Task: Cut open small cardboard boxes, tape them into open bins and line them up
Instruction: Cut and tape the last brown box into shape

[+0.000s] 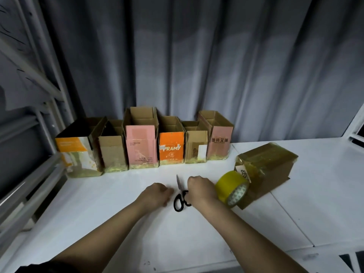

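Several open cardboard bins stand in a row at the back of the white table, among them a pink bin and an orange bin. A closed, taped cardboard box lies at the right. A roll of yellow tape leans against its front. Black-handled scissors lie on the table, blade pointing away. My right hand is on the scissors, fingers curled over the handle. My left hand rests on the table just left of them, fingers curled, holding nothing.
A grey curtain hangs behind the bins. A metal frame runs along the left side. A white frame edge shows at the far right. The table's front edge lies below my forearms.
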